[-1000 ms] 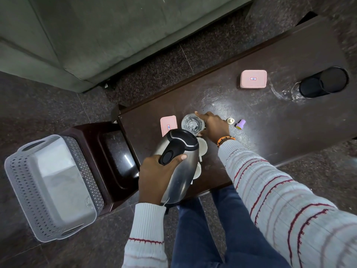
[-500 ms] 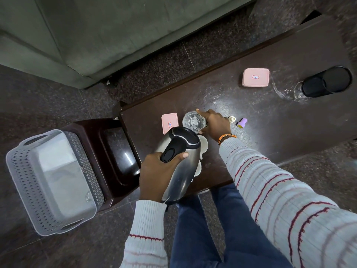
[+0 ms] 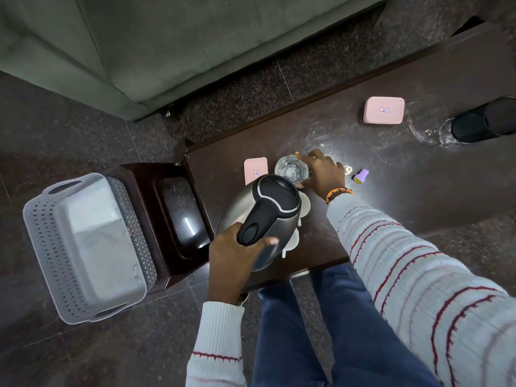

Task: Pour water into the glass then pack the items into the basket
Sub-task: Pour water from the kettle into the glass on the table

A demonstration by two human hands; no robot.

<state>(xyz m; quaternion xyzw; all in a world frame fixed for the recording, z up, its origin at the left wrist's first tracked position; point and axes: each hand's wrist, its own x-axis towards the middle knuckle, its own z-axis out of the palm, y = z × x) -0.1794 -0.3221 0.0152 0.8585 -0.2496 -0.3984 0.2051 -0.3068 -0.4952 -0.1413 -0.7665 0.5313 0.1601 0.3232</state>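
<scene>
Head view. We take the drinking glass [image 3: 291, 170] as landmark; it stands upright on the dark wooden table [image 3: 391, 174], mouth up, water visible inside.

Our right hand [image 3: 324, 173] wraps the glass's right side, fingers curled around its wall.

Our left hand [image 3: 237, 263] grips the black handle of the steel electric kettle [image 3: 262, 219], thumb across the handle. The kettle is on the near side of the glass, tilted, long axis running from our left hand toward the glass, spout end at the rim. We cannot tell whether water is running.

Just left of the glass: a pink lidded box [image 3: 255, 170]. Right of it: a small cream cap [image 3: 347, 169] and a purple cap [image 3: 361, 175]. Far right: a second pink box [image 3: 384, 110].

Well left of the glass, on the floor beside a low stool [image 3: 167, 219]: the grey perforated basket [image 3: 83, 247], long axis running away from us.
</scene>
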